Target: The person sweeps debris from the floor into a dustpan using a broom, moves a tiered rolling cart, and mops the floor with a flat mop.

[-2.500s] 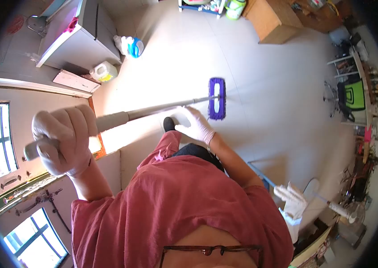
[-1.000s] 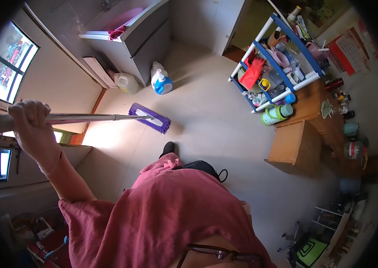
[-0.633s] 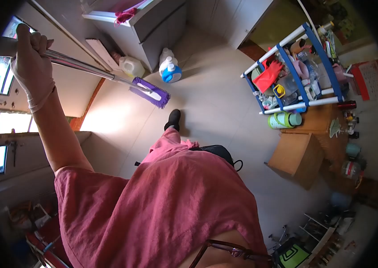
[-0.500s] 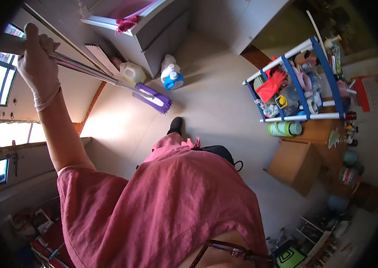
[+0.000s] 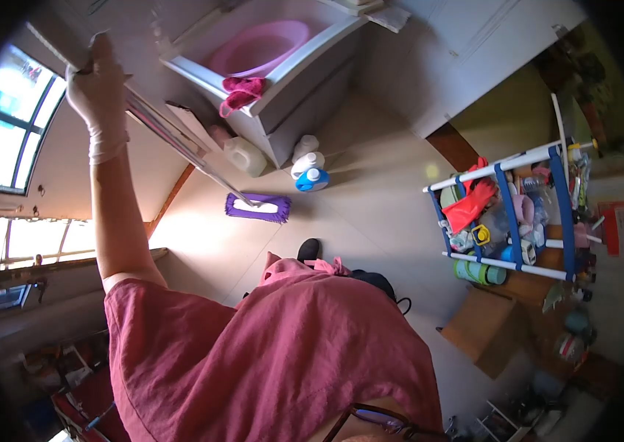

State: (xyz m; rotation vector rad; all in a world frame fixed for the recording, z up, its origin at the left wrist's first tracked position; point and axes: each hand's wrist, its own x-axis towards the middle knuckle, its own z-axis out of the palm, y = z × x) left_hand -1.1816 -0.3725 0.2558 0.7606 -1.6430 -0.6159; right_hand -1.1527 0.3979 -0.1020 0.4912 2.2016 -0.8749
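Note:
My left hand (image 5: 98, 99), in a white glove, is raised at the upper left with its fingers wrapped around the metal handle of a flat mop (image 5: 277, 209). The handle slants down and to the right to a purple, shaggy mop head lying on the floor. Just beyond it stand a blue-and-white bottle (image 5: 312, 180) and a pale jug (image 5: 246, 156); the mop head is apart from both. My right hand is out of view.
A pink basin (image 5: 264, 46) sits in a grey-sided unit, with a red cloth (image 5: 242, 92) over its edge. To the right are a blue-and-white rack (image 5: 503, 199) holding red gloves and bottles, a green container (image 5: 480, 272) and a cardboard box (image 5: 483, 328). A window (image 5: 13, 118) is at left.
The mop head has slid leftward relative to the bottles and turned from slanting to nearly level across the view. My left hand keeps its grip; the camera view has shifted.

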